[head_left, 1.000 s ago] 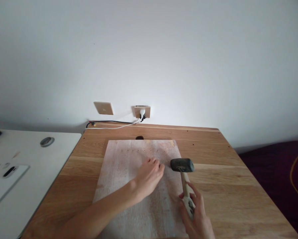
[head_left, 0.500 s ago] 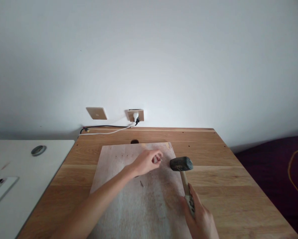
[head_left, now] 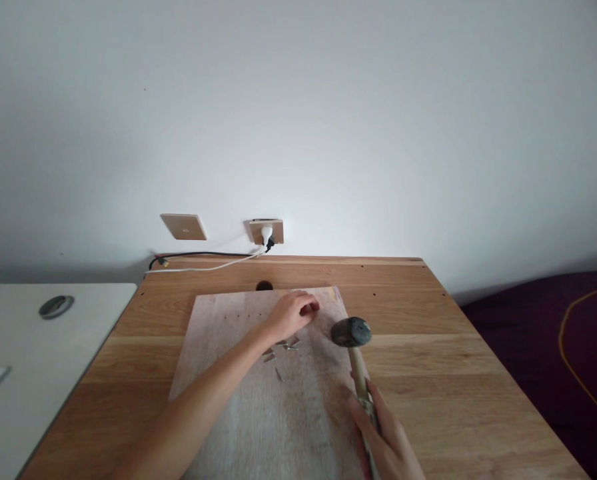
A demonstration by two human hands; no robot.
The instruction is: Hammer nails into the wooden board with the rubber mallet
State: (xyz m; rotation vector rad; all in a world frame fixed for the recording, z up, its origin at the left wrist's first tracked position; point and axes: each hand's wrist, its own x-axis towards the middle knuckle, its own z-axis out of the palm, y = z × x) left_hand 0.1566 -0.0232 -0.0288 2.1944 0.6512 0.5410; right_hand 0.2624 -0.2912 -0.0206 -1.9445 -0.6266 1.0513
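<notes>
My left hand [head_left: 291, 315] is over the upper right of a pale wooden board [head_left: 258, 420], thumb and fingertips pinched together. Whatever is between those fingertips is too small to make out. A mallet with a dark head [head_left: 351, 331] and a wooden handle [head_left: 358, 373] is in my right hand [head_left: 391, 440], fingers wrapped round the lower handle. Its head is by the board's right edge, to the right of and below my left hand. Several small thin metal pieces that look like nails [head_left: 280, 375] lie loose on the board below my left wrist.
Beneath the board is a wooden table [head_left: 453, 393], set against a white wall. Several small dark dots [head_left: 249, 316] line the board's upper left. Cables [head_left: 213, 269] run along the back edge to a wall socket [head_left: 267, 232]. A white surface [head_left: 93, 340] stands left; dark purple fabric [head_left: 523, 333] is right.
My left hand has shifted slightly up and left in view, uncovering more nail-like pieces. The mallet and my right hand have moved a little left. The whole view has shifted slightly.
</notes>
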